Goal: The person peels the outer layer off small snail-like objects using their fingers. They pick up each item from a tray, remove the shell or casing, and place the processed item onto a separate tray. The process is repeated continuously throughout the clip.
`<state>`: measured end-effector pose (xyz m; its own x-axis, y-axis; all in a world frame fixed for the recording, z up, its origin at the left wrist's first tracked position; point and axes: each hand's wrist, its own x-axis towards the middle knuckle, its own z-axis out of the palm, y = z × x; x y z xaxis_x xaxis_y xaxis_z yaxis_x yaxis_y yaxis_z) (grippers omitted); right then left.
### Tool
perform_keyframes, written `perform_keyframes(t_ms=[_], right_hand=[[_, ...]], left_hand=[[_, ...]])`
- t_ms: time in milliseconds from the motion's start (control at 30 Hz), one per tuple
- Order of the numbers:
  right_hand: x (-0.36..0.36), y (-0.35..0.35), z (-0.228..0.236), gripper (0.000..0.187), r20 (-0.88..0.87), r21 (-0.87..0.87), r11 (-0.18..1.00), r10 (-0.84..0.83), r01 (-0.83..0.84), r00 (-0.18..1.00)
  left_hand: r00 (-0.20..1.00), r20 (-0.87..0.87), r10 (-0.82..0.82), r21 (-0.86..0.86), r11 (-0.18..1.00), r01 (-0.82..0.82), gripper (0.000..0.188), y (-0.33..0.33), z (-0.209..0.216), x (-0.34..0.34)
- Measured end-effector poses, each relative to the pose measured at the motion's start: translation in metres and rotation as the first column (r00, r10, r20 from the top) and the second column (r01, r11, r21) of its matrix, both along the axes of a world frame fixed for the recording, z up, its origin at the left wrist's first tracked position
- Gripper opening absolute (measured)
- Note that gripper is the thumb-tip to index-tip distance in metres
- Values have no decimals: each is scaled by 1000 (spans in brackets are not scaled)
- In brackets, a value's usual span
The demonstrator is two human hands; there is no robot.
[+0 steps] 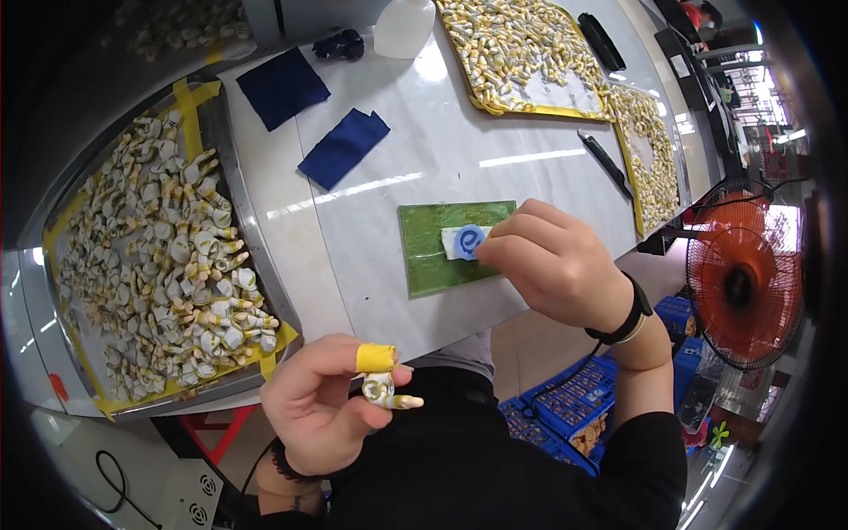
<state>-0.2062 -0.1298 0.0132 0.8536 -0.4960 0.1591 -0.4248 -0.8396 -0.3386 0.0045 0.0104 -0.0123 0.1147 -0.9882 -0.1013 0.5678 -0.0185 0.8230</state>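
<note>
Left hand raised off the near edge of the desk, fingers closed on a small white and yellow part, index fingertip capped with a yellow finger cot. Part pinched between thumb and fingertips, its pale stub sticking out toward the right.

Right hand over the desk's near edge, fingers curled together and pressed onto a small white label with a round blue mark; whether pinching the label or only touching it, cannot tell. Black wristband around that wrist. Label lying on a green mat set flat near the near edge, toward the middle of the desk.

At the left edge, a metal tray taped in yellow and heaped with many like white and yellow parts. Beyond the mat, toward the far left corner, two dark blue cloths, one behind the other. Along the far edge, a yellow-rimmed tray full of the same parts, with a second such tray toward the right edge. Black pen-like tool lying between those two trays. Translucent white bottle at the far edge, just left of the first yellow-rimmed tray. Off the right edge, an orange fan standing on the floor, blue crates below the desk.
</note>
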Motion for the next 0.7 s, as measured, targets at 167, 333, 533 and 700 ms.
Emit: perform_keyframes(t_ms=[167, 333, 533, 700], right_hand=[[4, 3, -1, 18, 44, 2, 1000, -21, 21, 999], [15, 21, 21, 21, 370, 340, 940, -168, 35, 914], [28, 47, 20, 21, 583, 527, 840, -251, -125, 773], [27, 45, 23, 19, 555, 497, 850, -155, -176, 817]], left_hand=[[983, 180, 44, -148, 989, -17, 43, -4, -8, -1], [918, 377, 122, -286, 958, -10, 31, -5, -9, -1], [926, 350, 138, -371, 929, 2, 35, -9, -9, -9], [928, 345, 140, -360, 933, -7, 32, -9, -6, -11]])
